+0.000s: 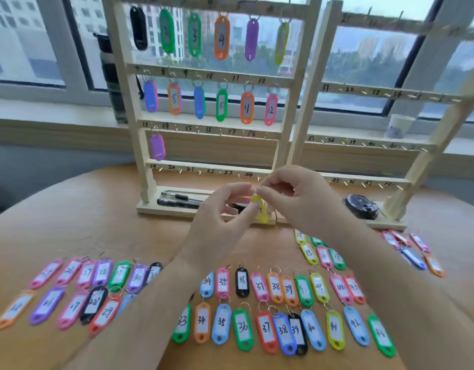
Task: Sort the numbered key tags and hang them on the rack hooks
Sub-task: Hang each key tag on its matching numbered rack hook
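Left hand [225,212] pinches yellow tag [260,209]. Tag hangs between hands, long axis upright, ring on top, just near of rack [139,129]. Right hand [297,198] pinches ring. Free hooks lie far-left; left hand likely nearer.

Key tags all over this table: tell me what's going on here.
A person is sorting numbered tags onto racks. The left grip and right grip together pinch a yellow tag at its top end, in front of the left rack. That rack's top two rows are full and a purple tag hangs on the third; the right rack shows only bare hooks. Many more lie in rows on the table.
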